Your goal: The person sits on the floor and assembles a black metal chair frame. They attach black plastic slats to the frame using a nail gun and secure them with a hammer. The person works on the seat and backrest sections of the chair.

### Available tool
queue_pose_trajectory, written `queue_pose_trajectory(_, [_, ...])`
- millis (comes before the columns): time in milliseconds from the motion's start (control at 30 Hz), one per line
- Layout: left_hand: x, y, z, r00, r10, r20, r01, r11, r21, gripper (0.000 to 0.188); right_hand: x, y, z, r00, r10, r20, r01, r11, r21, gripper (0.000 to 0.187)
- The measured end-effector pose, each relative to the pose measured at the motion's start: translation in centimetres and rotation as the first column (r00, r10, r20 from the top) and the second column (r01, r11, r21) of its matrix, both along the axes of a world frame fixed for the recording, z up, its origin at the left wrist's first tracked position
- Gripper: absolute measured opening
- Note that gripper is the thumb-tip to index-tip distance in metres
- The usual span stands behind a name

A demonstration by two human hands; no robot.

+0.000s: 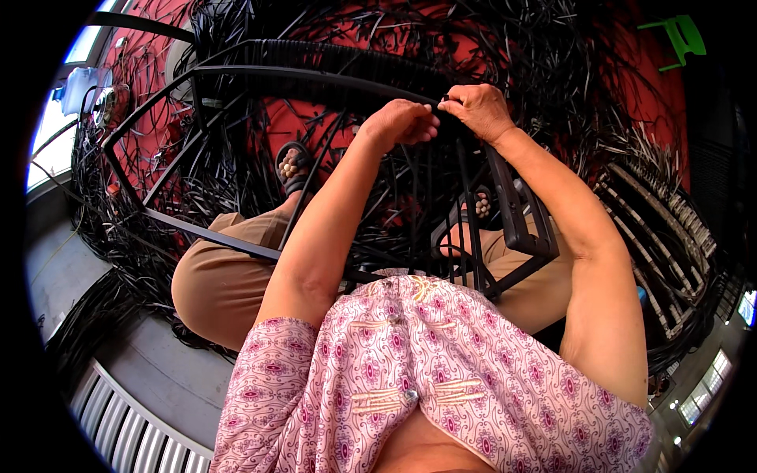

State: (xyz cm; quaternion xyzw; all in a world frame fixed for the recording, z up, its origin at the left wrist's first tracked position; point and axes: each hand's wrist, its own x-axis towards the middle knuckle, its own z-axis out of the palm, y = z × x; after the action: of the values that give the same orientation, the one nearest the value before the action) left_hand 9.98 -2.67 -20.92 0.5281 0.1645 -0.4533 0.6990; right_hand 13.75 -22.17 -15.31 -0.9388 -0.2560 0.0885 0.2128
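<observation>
A black metal chair frame (292, 72) lies across my lap, its far section closely wound with black strips (339, 61). My left hand (400, 124) is at the right end of the far bar, its fingers curled together; what they hold, if anything, is hidden. Just right of it, my right hand (479, 109) pinches a thin black strip (445, 99) against the frame's corner, thumb and forefinger pressed together. The fingertips of both hands are a short gap apart. Below my right hand, a thick black armrest (509, 197) slants down toward my knee.
Tangled black strips (225, 169) cover much of the red floor (272, 118) around my sandalled feet. At the right lies a bundled rack of worn slats (658, 244). A green stool (682, 39) is at far right, a fan (109, 106) at far left, a grey slatted bench (130, 426) lower left.
</observation>
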Motion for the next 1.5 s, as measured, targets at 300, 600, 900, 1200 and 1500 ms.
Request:
queue_pose_trajectory(300, [-0.6, -3.5, 1.6, 0.959, 0.236, -0.155, -0.233, 0.972, 0.035, 0.055, 0.3, -0.6, -0.6, 0.844, 0.435, 0.314, -0.421, 0.9, -0.117, 0.012])
queue_pose_trajectory(600, [0.3, -4.4, -3.0, 0.864, 0.226, -0.45, -0.345, 0.917, -0.201, 0.028, 0.1, 0.0, -0.3, 0.764, 0.569, 0.305, -0.54, 0.822, -0.18, 0.011])
queue_pose_trajectory(900, [0.4, -4.6, -1.6, 0.854, 0.255, -0.453, -0.346, 0.929, -0.128, 0.018, 0.2, -0.3, -0.8, 0.747, 0.601, 0.285, -0.59, 0.796, -0.133, 0.013])
queue_pose_trajectory(1200, [-0.5, -4.5, -1.3, 0.906, 0.293, -0.305, -0.33, 0.941, -0.075, 0.01, 1.0, -2.4, 6.5, 0.897, 0.294, -0.329, -0.193, 0.932, 0.306, 0.02])
queue_pose_trajectory(1500, [-1.0, -3.9, -2.0, 0.91, 0.302, -0.284, -0.372, 0.898, -0.236, 0.014, -0.8, -21.8, 6.7, 0.729, -0.417, -0.543, 0.645, 0.684, 0.341, 0.029])
